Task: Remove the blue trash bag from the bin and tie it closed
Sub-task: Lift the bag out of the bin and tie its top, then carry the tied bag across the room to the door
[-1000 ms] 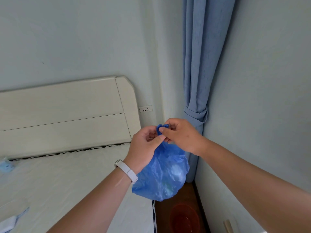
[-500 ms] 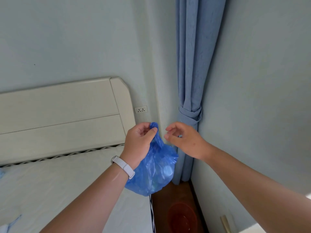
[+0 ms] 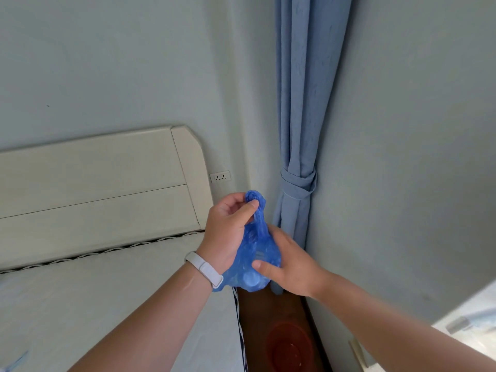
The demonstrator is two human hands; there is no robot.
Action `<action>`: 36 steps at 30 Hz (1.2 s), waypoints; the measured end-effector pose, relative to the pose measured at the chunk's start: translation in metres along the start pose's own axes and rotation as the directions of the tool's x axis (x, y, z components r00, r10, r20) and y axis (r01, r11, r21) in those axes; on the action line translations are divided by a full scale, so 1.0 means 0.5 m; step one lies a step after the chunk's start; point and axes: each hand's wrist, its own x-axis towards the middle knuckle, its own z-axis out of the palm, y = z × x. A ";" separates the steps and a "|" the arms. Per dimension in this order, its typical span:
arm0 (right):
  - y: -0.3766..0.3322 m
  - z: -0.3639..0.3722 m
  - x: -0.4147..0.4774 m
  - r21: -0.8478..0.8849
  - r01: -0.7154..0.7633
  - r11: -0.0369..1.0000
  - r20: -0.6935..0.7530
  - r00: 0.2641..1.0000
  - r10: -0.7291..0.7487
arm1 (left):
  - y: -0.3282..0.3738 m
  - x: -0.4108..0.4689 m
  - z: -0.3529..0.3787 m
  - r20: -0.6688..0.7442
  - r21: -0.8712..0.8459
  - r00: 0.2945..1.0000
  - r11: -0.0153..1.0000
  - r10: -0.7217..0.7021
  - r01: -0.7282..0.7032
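The blue trash bag (image 3: 257, 253) hangs in the air between my hands, its top twisted into a narrow neck with a small bunch above. My left hand (image 3: 228, 232), with a white band on the wrist, pinches that twisted top between thumb and fingers. My right hand (image 3: 290, 267) cups the bag's lower right side, thumb pressed on the plastic. The round reddish bin (image 3: 288, 345) stands on the dark wooden floor below, with no bag in it.
A bed with a white mattress (image 3: 94, 304) and cream headboard (image 3: 107, 183) fills the left. A tied-back blue curtain (image 3: 298, 157) hangs in the corner right behind the bag. A wall socket (image 3: 220, 177) sits beside the headboard. The right wall is close.
My right hand let go of the bag's top and dropped down to grip the bag's lower side. My left hand kept hold of the twisted top.
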 end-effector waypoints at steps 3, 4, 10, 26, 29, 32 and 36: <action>-0.005 0.001 -0.004 -0.067 0.017 0.998 -0.057 0.998 -0.021 | -0.002 -0.014 0.014 0.022 -0.034 1.000 0.999 -0.014 0.015; -0.006 0.000 -0.006 -0.083 0.015 0.996 -0.083 0.996 -0.022 | -0.001 -0.020 0.019 0.025 -0.035 1.000 0.999 -0.015 0.016; -0.005 -0.026 -0.034 -0.137 0.039 0.990 -0.121 0.991 -0.056 | 0.012 -0.075 0.051 0.003 -0.058 1.000 0.998 -0.022 0.022; -0.014 -0.062 -0.165 -0.034 0.294 0.955 0.083 0.953 -0.291 | 0.048 -0.280 0.121 -0.310 -0.046 0.950 0.998 0.033 -0.050; -0.028 -0.042 -0.183 -0.014 0.354 0.935 0.134 0.927 -0.350 | 0.058 -0.329 0.110 -0.377 -0.029 0.925 0.998 0.037 -0.052; -0.054 -0.014 -0.199 0.006 0.409 0.913 0.198 0.894 -0.402 | 0.069 -0.384 0.086 -0.446 -0.018 0.894 0.998 0.049 -0.064; -0.100 0.043 -0.220 0.036 0.471 0.882 0.295 0.838 -0.459 | 0.083 -0.466 0.045 -0.539 -0.028 0.840 0.995 0.064 -0.094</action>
